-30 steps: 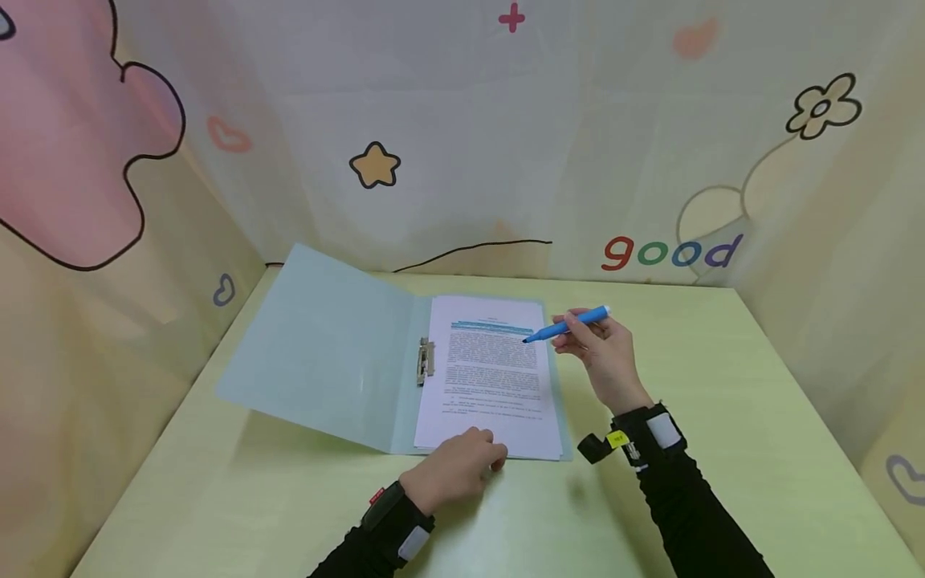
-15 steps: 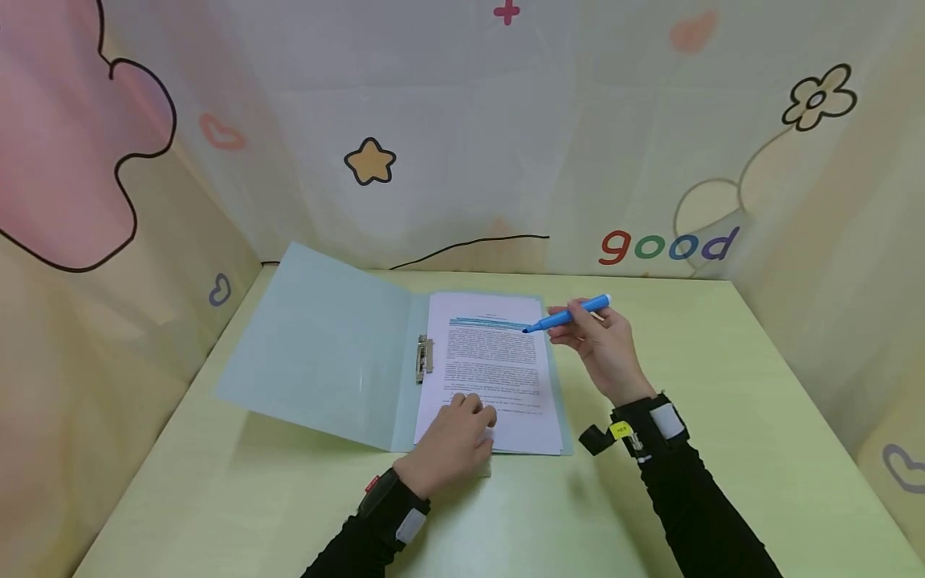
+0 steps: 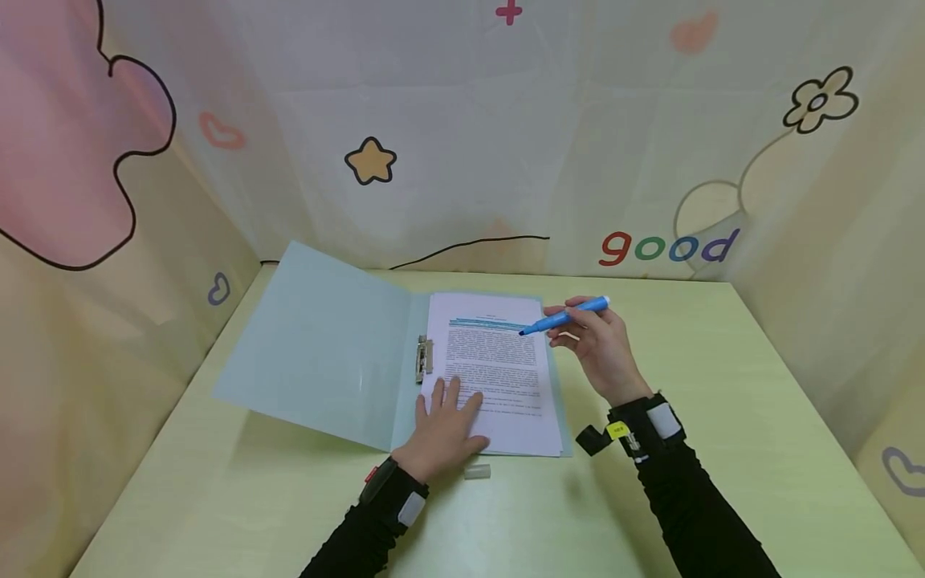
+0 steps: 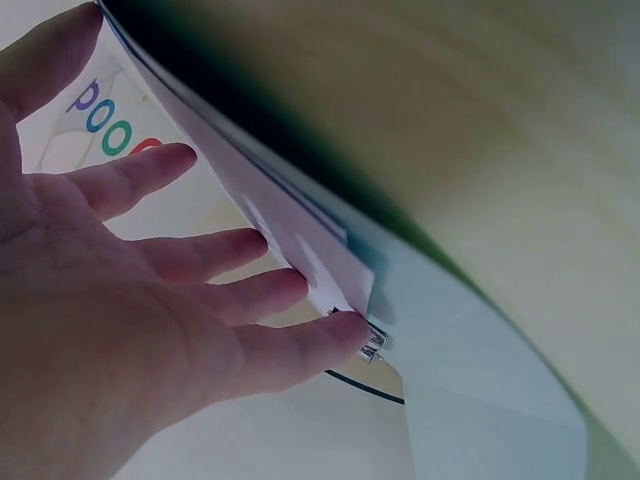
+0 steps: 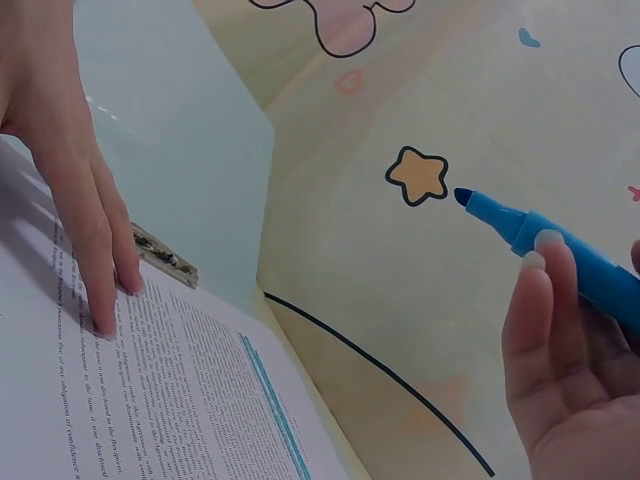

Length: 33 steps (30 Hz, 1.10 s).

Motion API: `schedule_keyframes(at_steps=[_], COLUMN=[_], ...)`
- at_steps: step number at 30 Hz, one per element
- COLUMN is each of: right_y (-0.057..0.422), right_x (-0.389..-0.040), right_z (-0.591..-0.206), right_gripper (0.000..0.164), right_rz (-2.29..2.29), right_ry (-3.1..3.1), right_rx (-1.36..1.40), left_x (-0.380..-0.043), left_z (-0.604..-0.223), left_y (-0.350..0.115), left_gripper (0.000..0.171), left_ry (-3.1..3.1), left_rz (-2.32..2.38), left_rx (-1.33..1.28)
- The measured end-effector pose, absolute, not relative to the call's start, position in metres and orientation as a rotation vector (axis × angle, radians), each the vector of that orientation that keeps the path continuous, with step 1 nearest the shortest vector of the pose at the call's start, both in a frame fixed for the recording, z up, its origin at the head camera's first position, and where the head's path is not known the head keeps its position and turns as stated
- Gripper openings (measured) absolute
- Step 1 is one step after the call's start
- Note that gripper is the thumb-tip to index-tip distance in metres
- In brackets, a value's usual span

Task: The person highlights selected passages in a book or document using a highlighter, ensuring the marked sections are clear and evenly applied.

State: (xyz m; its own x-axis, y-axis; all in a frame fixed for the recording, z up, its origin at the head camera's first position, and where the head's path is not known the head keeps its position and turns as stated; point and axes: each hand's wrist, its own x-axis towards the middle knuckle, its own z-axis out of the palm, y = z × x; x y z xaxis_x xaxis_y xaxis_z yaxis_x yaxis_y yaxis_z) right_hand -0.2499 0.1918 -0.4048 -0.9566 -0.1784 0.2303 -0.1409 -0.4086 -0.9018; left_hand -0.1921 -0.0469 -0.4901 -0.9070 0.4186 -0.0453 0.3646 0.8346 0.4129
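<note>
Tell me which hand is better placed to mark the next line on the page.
Right. The right hand already holds the blue marker, uncapped, its tip just above the marked lines at the top of the page. The left hand lies flat on the page's lower part, pressing it down, and holds nothing.

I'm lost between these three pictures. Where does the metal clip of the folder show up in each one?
Head view: the metal clip sits mid-picture, on the printed page's left edge, just above the left hand.
Left wrist view: only a small shiny bit shows, at a fingertip, lower middle.
Right wrist view: it lies at left, beside the left hand's fingertips.
Shared landmark: the printed page, seen in all three.
</note>
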Motion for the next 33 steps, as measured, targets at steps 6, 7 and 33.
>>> schedule_keyframes(at_steps=[6, 7, 33], right_y=[0.181, 0.178, 0.110], right_x=[-0.257, -0.260, -0.338], right_z=[-0.411, -0.413, -0.477], right_gripper=[0.010, 0.013, 0.035], right_rz=[-2.600, -2.590, -2.149], right_ry=[1.724, 1.744, 2.064], right_rx=[-0.364, -0.347, -0.112], left_x=[-0.192, -0.192, -0.201], left_z=[-0.493, -0.493, -0.471], left_y=[-0.048, -0.048, -0.051], left_gripper=[0.068, 0.069, 0.069], left_ry=[2.886, 2.884, 2.797], left_rz=[0.559, 0.552, 0.332], left_rx=[0.589, 0.583, 0.542])
